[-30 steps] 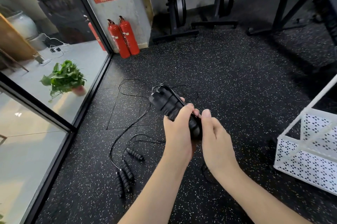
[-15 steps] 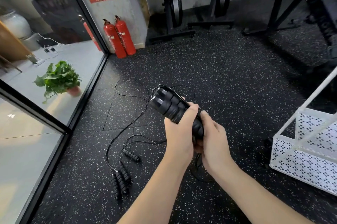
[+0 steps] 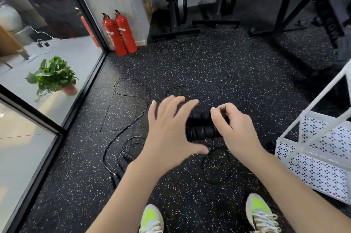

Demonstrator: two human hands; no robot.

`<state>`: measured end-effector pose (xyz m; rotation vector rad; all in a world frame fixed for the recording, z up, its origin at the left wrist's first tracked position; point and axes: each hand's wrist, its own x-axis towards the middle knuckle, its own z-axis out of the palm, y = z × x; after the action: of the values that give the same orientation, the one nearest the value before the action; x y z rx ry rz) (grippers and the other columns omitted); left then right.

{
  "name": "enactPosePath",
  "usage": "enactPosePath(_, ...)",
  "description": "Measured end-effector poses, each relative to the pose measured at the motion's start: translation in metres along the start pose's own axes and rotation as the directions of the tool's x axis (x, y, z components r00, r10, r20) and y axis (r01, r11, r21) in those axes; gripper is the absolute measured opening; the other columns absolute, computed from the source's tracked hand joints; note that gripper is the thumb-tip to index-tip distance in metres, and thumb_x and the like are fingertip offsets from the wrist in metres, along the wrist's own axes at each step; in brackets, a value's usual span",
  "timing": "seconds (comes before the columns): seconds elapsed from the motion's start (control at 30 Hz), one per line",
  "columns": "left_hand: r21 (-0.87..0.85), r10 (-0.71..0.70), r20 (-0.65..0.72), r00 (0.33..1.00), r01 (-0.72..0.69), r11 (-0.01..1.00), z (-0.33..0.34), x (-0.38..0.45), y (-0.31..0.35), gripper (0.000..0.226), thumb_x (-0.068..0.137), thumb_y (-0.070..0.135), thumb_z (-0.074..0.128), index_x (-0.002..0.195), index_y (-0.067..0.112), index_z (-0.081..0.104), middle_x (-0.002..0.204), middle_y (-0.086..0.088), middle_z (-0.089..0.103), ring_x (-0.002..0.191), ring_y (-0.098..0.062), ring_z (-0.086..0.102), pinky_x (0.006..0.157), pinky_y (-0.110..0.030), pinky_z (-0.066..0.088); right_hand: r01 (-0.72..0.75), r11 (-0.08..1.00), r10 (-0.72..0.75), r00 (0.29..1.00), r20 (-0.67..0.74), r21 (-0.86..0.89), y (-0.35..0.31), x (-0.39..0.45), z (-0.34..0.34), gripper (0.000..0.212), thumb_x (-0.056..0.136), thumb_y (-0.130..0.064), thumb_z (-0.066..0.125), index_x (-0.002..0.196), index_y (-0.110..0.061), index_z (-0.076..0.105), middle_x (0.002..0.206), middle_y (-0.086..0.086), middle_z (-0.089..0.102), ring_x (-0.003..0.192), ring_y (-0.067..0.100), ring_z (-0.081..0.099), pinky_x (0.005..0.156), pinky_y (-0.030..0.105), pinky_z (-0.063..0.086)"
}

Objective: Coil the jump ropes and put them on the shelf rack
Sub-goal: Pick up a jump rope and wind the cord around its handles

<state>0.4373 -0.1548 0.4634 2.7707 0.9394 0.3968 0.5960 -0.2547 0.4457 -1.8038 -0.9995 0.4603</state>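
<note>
The right hand (image 3: 235, 128) curls its fingers around a pair of black jump-rope handles (image 3: 201, 126) held level above the floor (image 3: 218, 65), cord loops hanging below. The left hand (image 3: 169, 132) is spread open with straight fingers, just beside the handles' free ends. More jump ropes (image 3: 121, 149) lie on the floor toward its glass-wall edge. The white shelf rack (image 3: 315, 156) stands at the right.
</note>
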Motion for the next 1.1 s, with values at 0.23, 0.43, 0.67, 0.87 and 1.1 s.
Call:
enactPosePath(0.23, 0.044, -0.157, 0.053, 0.986, 0.154, 0.987, 0.019, 0.004, -0.001, 0.024, 0.084, 0.035, 0.062, 0.102, 0.032, 0.046, 0.089, 0.011, 0.058, 0.079, -0.020, 0.055, 0.067, -0.033, 0.039, -0.112, 0.972, 0.095, 0.991, 0.093, 0.207, 0.008, 0.000, 0.011, 0.028, 0.106, -0.039, 0.045, 0.090, -0.023, 0.062, 0.069, -0.018, 0.061, 0.060, -0.004, 0.050, 0.058, 0.016, 0.044)
enactPosePath(0.43, -0.143, -0.312, 0.006, 0.950, 0.310, 0.940, 0.018, 0.008, -0.009, 0.023, 0.084, 0.030, 0.065, 0.088, 0.030, 0.043, 0.073, 0.010, 0.058, 0.067, -0.017, 0.056, 0.058, -0.032, 0.041, -0.016, 0.988, 0.007, 0.998, 0.057, 0.153, 0.021, -0.003, 0.020, 0.038, 0.110, -0.037, 0.032, 0.081, -0.023, 0.053, 0.065, -0.013, 0.049, 0.059, 0.003, 0.042, 0.058, 0.023, 0.035)
enactPosePath(0.67, -0.309, -0.427, 0.103, 0.898, 0.438, 0.845, 0.030, 0.010, -0.001, 0.017, 0.083, 0.030, 0.063, 0.084, 0.027, 0.047, 0.074, 0.007, 0.063, 0.069, -0.018, 0.060, 0.065, -0.032, 0.046, -0.061, 0.998, 0.064, 0.962, 0.264, -0.018, 0.018, -0.011, 0.039, 0.032, 0.110, -0.037, 0.030, 0.092, -0.025, 0.053, 0.069, -0.002, 0.066, 0.058, 0.011, 0.057, 0.059, 0.028, 0.044)
enactPosePath(0.87, -0.094, -0.442, 0.026, 0.897, 0.442, 0.892, 0.044, 0.014, -0.004, 0.017, 0.088, 0.033, 0.059, 0.093, 0.026, 0.044, 0.081, 0.005, 0.059, 0.073, -0.027, 0.054, 0.066, -0.035, 0.039, 0.049, 0.908, 0.145, 0.896, 0.419, -0.417, 0.007, -0.018, 0.052, 0.017, 0.106, -0.019, 0.036, 0.118, -0.008, 0.044, 0.086, 0.009, 0.061, 0.069, 0.026, 0.058, 0.060, 0.033, 0.045)
enactPosePath(1.1, 0.262, -0.231, -0.008, 0.973, 0.224, 0.939, 0.059, 0.010, -0.022, 0.021, 0.091, 0.020, 0.054, 0.103, 0.026, 0.038, 0.101, 0.000, 0.061, 0.088, -0.026, 0.056, 0.071, -0.036, 0.032, 0.229, 0.819, 0.007, 0.913, 0.408, -0.526, -0.001, -0.013, 0.021, 0.022, 0.099, -0.042, 0.053, 0.088, -0.026, 0.061, 0.069, -0.008, 0.060, 0.056, 0.009, 0.053, 0.051, 0.024, 0.034)
